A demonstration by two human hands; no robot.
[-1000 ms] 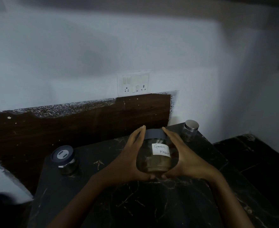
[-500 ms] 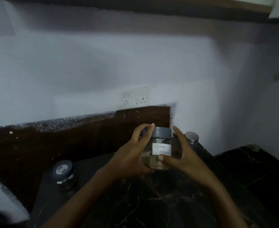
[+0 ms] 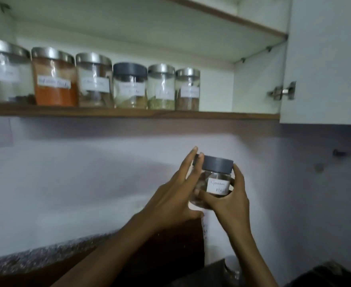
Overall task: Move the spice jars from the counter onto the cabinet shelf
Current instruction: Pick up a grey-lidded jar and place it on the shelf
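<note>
White wall (image 3: 87,183), cabinet door hinge (image 3: 283,92).

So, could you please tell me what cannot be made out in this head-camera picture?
- Shelf jar labels: head view, handwriting too blurred to read.
- Held jar: its contents and lower part are hidden by the left hand and right hand; the label's second word is partly covered.
- Leftmost shelf jar: cut off by the left edge.
- Counter: almost wholly below the frame; any jars on it cannot be seen.

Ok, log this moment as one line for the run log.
phase: lifting | held: garam masala jar | left hand + right hand gripping it | jar below cabinet shelf | free spot right of six shelved jars
</note>
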